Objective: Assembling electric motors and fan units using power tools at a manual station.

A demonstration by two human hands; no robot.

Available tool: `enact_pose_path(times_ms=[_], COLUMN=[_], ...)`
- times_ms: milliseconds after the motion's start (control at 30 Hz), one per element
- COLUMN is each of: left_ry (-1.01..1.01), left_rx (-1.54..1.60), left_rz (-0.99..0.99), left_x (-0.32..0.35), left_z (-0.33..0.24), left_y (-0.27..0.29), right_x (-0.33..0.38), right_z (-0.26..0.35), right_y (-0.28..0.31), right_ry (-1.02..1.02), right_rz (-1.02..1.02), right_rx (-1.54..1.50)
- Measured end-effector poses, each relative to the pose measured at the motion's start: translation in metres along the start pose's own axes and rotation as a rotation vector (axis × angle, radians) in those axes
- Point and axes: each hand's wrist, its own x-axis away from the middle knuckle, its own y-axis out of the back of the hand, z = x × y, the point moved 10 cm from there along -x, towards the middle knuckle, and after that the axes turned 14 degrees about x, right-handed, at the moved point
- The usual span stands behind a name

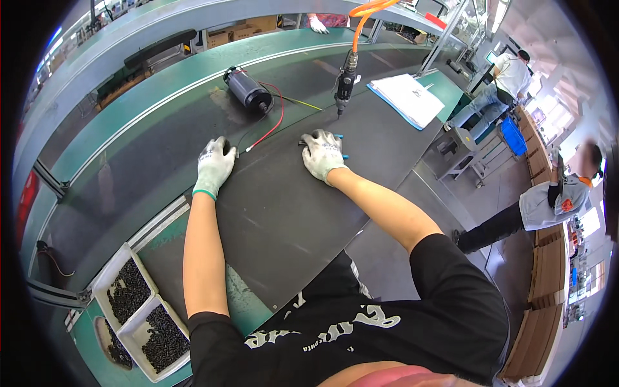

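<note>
Dark worktop (277,213) lay beneath the wired motor (247,90). On its near side, my left hand (216,162) half-curled; to its near right, my right hand (322,155) partly covered a teal object (345,156). I couldn't tell either's hold.

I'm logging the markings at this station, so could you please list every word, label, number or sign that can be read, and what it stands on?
Black shirt: large pale lettering, with smaller lettering; wording not copied here.
Left hand and right hand, gloved: dark print, too small to read.
White papers: any writing is too small to read.
Red patch on a co-worker's grey shirt: too blurred to read.
</note>
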Motion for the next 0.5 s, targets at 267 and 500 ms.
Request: enact_pose_path(times_ms=[267, 500], left_ry=[0.004, -0.159], left_rx=[0.224, 0.181], left_rz=[-0.066, -0.159], left_x=[-0.007, 0.002], left_z=[0.002, -0.015], left_y=[0.003, 0.009], right_x=[-0.032, 0.0], right_z=[0.002, 0.01], right_y=[0.067, 0.029], right_ry=[-0.092, -0.223], right_rz=[-0.299, -0.357], right_rx=[-0.748, -0.858])
